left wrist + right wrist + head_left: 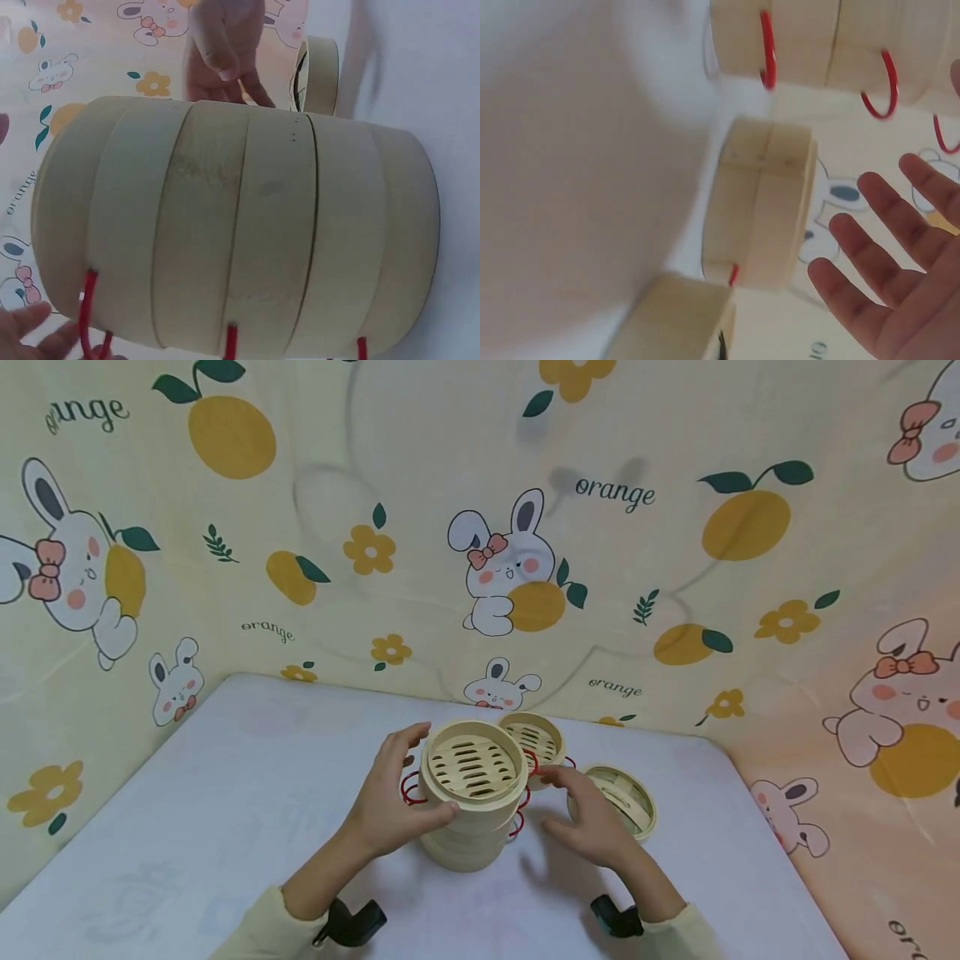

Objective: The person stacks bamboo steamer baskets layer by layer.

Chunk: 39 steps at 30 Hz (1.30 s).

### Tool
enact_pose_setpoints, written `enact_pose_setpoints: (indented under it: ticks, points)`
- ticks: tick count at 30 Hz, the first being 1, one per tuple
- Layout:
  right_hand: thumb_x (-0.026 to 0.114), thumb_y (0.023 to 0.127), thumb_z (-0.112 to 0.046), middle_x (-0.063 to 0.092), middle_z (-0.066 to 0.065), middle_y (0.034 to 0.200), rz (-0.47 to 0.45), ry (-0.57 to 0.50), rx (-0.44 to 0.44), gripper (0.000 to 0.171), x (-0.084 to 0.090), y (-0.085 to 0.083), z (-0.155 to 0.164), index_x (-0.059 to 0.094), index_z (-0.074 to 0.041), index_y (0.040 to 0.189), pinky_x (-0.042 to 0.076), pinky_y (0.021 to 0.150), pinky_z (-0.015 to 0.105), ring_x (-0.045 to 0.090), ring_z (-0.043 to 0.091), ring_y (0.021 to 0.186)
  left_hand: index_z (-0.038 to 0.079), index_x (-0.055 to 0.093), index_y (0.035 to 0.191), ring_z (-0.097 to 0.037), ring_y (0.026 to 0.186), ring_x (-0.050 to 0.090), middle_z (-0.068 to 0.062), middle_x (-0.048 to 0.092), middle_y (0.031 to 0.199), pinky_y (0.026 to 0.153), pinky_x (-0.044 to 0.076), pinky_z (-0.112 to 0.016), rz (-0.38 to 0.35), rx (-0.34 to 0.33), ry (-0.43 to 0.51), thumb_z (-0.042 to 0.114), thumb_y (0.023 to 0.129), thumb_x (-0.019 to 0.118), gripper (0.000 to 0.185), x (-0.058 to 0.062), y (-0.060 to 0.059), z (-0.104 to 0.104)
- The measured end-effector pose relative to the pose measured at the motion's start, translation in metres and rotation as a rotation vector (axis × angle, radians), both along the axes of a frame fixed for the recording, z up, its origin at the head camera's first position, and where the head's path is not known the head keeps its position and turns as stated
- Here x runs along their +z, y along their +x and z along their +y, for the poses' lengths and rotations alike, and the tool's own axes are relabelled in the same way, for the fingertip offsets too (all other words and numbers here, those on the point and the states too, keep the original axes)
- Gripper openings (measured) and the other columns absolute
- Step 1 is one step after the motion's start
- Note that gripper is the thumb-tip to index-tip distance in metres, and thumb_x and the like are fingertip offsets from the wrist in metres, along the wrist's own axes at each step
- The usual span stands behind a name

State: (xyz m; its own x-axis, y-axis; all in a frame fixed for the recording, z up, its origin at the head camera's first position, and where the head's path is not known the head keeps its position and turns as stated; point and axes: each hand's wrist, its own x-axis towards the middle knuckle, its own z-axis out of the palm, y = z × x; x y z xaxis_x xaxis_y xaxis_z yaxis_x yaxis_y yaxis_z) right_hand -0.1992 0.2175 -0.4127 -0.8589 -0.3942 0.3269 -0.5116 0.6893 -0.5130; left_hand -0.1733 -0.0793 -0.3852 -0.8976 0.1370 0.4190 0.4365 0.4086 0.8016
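Note:
A stack of bamboo steamer baskets [471, 814] with red wire handles [408, 787] stands mid-table. My left hand [412, 777] grips the top basket [474, 768] from the left, with the thumb at the front and the fingers round the back rim. Just right of the stack, my right hand [555, 797] hovers with straight fingers and holds nothing. In the left wrist view the stack [240, 232] fills the frame. In the right wrist view the right hand [892, 270] is spread, with the stack [817, 45] beyond it.
A single steamer basket [534, 739] sits behind the stack, and a bamboo lid [626, 797] lies to the right of my right hand. The white table [225, 793] is walled at the back and sides by a cloth backdrop [675, 568] printed with rabbits and oranges.

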Motion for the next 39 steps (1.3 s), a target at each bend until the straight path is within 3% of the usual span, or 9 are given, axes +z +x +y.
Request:
enact_pose_setpoints:
  ticks: [5,10,21,31,39]
  points:
    - [0.072,0.072,-0.016,0.063,0.005,0.118,0.059,0.095,-0.043,0.056,0.008,-0.006,0.007,0.058,-0.013,0.126,0.047,0.094,0.051,0.058,0.025,0.113,0.023,0.03,0.147,-0.03,0.13,0.044,-0.005,0.038,0.145,0.094,0.051,-0.044,-0.139,-0.037,0.045,0.035,0.062,0.086,0.102,-0.005,-0.004,0.003]
    - [0.073,0.072,-0.022,0.064,0.001,0.113,0.111,0.162,-0.059,0.05,0.012,-0.017,0.011,0.061,-0.013,0.12,0.048,0.092,0.047,0.058,0.023,0.11,0.024,0.027,0.149,-0.034,0.121,0.049,-0.005,0.037,0.144,0.081,0.056,-0.038,-0.216,-0.058,0.074,0.036,0.06,0.089,0.109,-0.007,-0.006,0.007]
    - [0.074,0.072,-0.026,0.067,0.001,0.102,0.168,0.225,-0.065,0.038,0.005,-0.052,0.009,0.068,-0.014,0.107,0.05,0.086,0.042,0.06,0.021,0.099,0.02,0.028,0.148,-0.032,0.125,0.05,-0.006,0.04,0.143,0.086,0.056,-0.038,-0.209,-0.018,0.072,0.033,0.058,0.09,0.111,-0.007,-0.009,0.011]
    - [0.075,0.072,-0.025,0.067,-0.004,0.108,0.094,0.226,-0.058,0.034,-0.005,-0.072,0.002,0.068,-0.021,0.105,0.05,0.087,0.041,0.059,0.019,0.102,0.018,0.03,0.147,-0.031,0.123,0.051,-0.006,0.041,0.143,0.09,0.053,-0.041,-0.196,-0.005,0.061,0.033,0.057,0.09,0.109,-0.007,-0.011,0.011]
    - [0.077,0.072,-0.027,0.067,-0.002,0.108,0.068,0.239,-0.054,0.034,-0.011,-0.08,-0.001,0.069,-0.018,0.104,0.05,0.087,0.043,0.059,0.021,0.102,0.018,0.031,0.146,-0.03,0.123,0.051,-0.005,0.042,0.142,0.094,0.051,-0.043,-0.195,0.001,0.05,0.034,0.057,0.091,0.108,-0.007,-0.01,0.01]
